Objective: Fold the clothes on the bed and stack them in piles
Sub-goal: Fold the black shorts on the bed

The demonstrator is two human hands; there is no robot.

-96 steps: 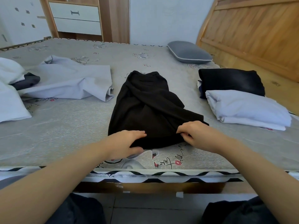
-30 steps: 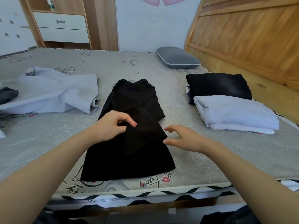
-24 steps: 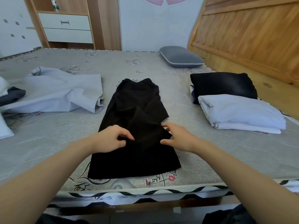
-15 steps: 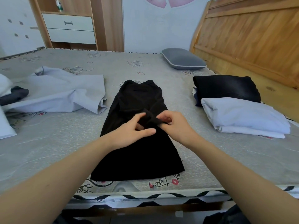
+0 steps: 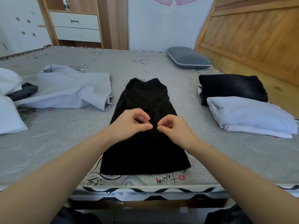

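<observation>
A black garment lies lengthwise in the middle of the bed, folded narrow. My left hand and my right hand meet over its middle, each pinching a small raised fold of the black cloth between thumb and fingers. At the right, a folded white garment lies in front of a folded black one. An unfolded pale grey garment is spread at the left.
White cloth and a dark grey item lie at the far left. A grey pillow rests by the wooden headboard. A drawer unit stands beyond the bed. The bed's front edge is just below the garment.
The hands left the garment's near hem, moved up to its middle and came together. They now pinch a fold there, slightly nearer to me than half a second ago.
</observation>
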